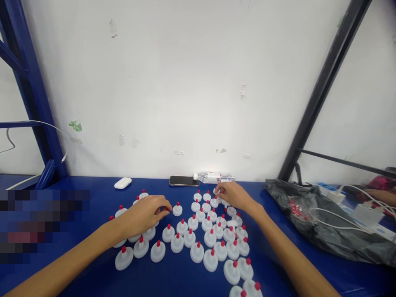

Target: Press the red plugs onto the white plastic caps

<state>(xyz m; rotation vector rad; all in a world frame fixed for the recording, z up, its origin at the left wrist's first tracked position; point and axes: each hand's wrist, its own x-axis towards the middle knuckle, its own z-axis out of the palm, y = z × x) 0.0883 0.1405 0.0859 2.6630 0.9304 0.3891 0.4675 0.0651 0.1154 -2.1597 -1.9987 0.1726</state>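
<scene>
Many small white oval plastic pieces (210,238), each with a red tip, stand spread over the blue table. My left hand (145,214) hovers among those on the left, its fingers curled and thumb and forefinger drawn together. A bit of red shows at its fingertips, but what they hold is mostly hidden. Just right of these fingertips stands a single red-tipped piece (177,209). At the back of the right-hand cluster, my right hand (233,194) pinches a white piece (216,191), whose tip is covered by the fingers. One piece (232,223) lies tipped over within the cluster.
By the wall lie a phone (182,181), a clear water bottle (212,177) and a white case (123,183). A dark plastic bag (324,231) with white cables and red parts is on the right. Metal posts (321,90) flank the table. Part of another person shows at far right.
</scene>
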